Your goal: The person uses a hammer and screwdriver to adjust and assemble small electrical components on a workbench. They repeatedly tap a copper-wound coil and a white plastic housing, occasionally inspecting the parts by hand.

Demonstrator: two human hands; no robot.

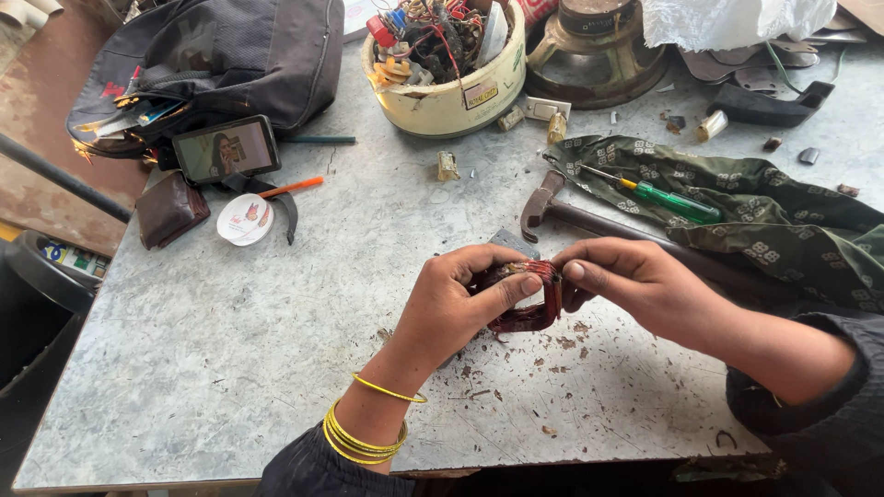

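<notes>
Up at the back of the grey bench [230, 322], a cream tub [447, 97] is heaped with tangled wires and small electrical scraps. Nearer, a reddish wire coil [529, 294] sits just above the bench between both hands: the left hand [456, 308] has its grip wrapped round it, and the right hand [635, 285] pinches its upper edge. A hammer [562, 213] lies just behind.
</notes>
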